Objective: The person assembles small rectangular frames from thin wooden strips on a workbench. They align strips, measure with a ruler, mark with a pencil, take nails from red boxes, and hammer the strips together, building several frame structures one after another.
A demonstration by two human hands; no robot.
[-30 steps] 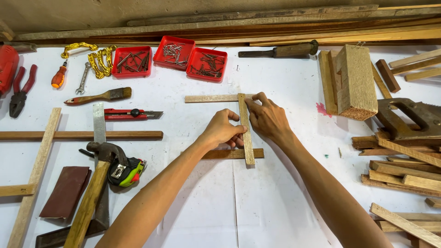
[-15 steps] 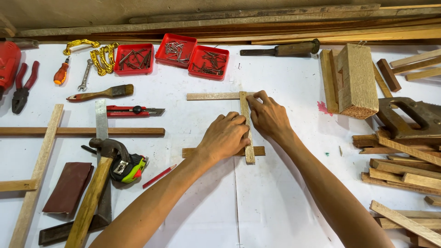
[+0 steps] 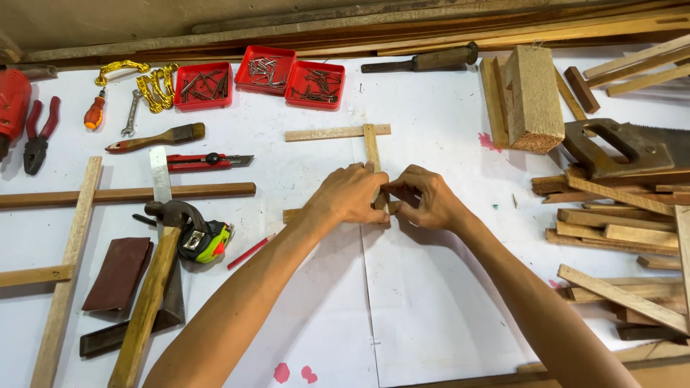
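Between the two hands, at the middle of the white-covered bench (image 3: 445,302), a thin upright wooden strip (image 3: 371,147) meets a short crosswise strip (image 3: 291,215) whose end pokes out to the left of the left hand (image 3: 352,194). The left hand is curled closed over that crossing, its fingers pinching the upright strip; the right hand (image 3: 424,197) is closed against it from the other side, fingertips pressed to the same joint. Just beyond the hands, the upright strip's far end touches another crosswise strip (image 3: 327,133), so the pieces appear to form a small frame or ladder shape. The step in hand seems to be aligning the lower joint. The next move likely calls for keeping the strips square and steady. The hammer (image 3: 162,251) lies well to the left of the left hand, beside a tape measure (image 3: 208,241), and the red trays of nails (image 3: 269,75) sit beyond both hands.
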